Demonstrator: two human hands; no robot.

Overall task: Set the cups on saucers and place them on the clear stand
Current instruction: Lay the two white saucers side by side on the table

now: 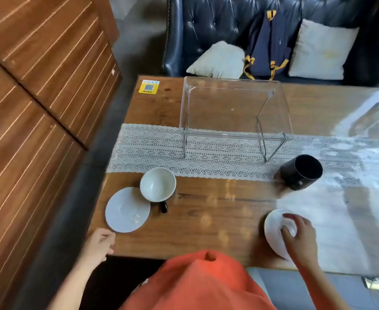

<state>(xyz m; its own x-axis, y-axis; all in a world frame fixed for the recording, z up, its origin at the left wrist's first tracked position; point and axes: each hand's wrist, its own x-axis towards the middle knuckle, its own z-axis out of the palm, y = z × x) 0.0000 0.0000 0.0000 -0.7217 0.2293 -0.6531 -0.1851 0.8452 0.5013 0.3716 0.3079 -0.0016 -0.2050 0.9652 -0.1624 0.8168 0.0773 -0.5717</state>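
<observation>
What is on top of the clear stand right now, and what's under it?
Nothing sits on the clear stand; its top is bare. Through it only the wooden table and the lace runner under its front legs show. Both cups and saucers are on the table, off the stand.

The wooden bench (217, 220) carries a lace runner (152, 151) across its middle, with the clear stand (233, 101) standing partly on it. A white cup (157, 184), two saucers (127, 210) (273, 231), a black cup (301, 172) and a yellow QR sticker (149, 86) also lie there.
</observation>
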